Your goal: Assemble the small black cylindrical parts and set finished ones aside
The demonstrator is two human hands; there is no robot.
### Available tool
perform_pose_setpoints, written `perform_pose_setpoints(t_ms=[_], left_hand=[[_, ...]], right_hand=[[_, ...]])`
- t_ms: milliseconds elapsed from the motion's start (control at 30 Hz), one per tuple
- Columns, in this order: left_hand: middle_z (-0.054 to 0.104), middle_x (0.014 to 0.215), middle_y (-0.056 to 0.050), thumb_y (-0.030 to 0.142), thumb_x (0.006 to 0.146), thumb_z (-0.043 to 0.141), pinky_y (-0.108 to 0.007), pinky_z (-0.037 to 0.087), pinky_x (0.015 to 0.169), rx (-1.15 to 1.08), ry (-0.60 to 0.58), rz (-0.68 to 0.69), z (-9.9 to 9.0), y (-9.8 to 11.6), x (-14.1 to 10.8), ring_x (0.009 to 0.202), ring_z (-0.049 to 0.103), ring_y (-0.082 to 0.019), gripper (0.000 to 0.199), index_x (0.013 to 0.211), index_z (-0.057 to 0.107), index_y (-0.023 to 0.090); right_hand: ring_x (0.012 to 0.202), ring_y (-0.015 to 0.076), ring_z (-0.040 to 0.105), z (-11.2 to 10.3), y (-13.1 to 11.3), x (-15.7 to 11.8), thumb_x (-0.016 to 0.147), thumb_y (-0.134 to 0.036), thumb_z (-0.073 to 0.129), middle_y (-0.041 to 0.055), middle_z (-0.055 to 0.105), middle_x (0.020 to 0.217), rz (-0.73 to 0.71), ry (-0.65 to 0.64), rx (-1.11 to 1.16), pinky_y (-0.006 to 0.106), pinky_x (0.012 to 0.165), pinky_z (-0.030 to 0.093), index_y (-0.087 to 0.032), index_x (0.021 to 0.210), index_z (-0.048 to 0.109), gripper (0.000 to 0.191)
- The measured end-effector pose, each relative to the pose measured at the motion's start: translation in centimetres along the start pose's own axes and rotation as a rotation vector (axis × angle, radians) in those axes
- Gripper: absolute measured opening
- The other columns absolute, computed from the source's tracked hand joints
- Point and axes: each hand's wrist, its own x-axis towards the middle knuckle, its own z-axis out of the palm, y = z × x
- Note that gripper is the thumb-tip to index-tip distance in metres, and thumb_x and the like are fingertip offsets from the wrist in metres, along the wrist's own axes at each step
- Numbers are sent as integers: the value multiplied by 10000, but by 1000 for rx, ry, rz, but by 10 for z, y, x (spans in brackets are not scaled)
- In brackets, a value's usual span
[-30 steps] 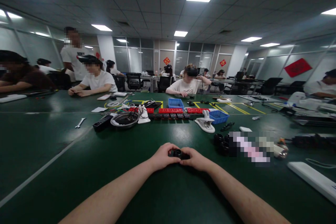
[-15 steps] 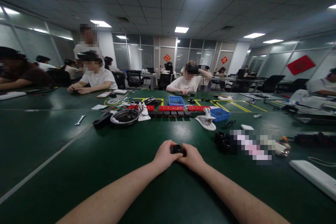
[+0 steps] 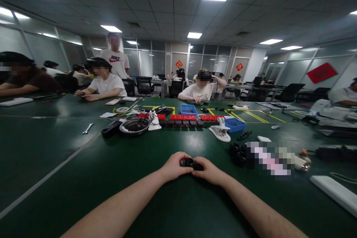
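Observation:
Between my two hands, low over the green table (image 3: 156, 208), is a small black part (image 3: 190, 162) with a round, ring-like top. My left hand (image 3: 173, 168) grips its left side with thumb and fingers. From the other side, my right hand (image 3: 211, 170) pinches its dark right end, thumb in front. Fingers cover much of the part, so its exact kind cannot be made out.
Beyond my hands are a metal bowl (image 3: 135, 126) with cables, a white clip stand (image 3: 221, 130), red sockets (image 3: 183, 117) and blue bins (image 3: 234, 124). Black round pieces (image 3: 238, 153) lie to the right, a wrench (image 3: 88, 128) to the left. Co-workers (image 3: 104, 85) sit opposite.
My right hand has shifted slightly right, and more of the black part shows between my hands. The view has tilted a little. A standing person at the back has moved to the right.

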Motion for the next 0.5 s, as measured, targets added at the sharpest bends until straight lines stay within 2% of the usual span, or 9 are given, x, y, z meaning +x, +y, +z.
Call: perform_pose_setpoints(t_ms=[267, 500], left_hand=[[569, 897, -28, 286, 657, 595, -260, 390, 742, 25, -11, 96, -6, 4, -3, 828, 513, -161, 298, 944, 579, 211], [555, 841, -16, 317, 632, 615, -236, 393, 648, 29, -3, 40, -5, 3, -1, 735, 501, -148, 307, 911, 579, 192]], right_hand=[[707, 148, 480, 1, 1, 1, 655, -227, 578, 1, 526, 732, 37, 2, 71, 245, 635, 373, -150, 791, 578, 156], [640, 120, 454, 2, 4, 1, 623, -244, 606, -26, 491, 671, 85, 25, 107, 215, 572, 357, -149, 713, 527, 152]])
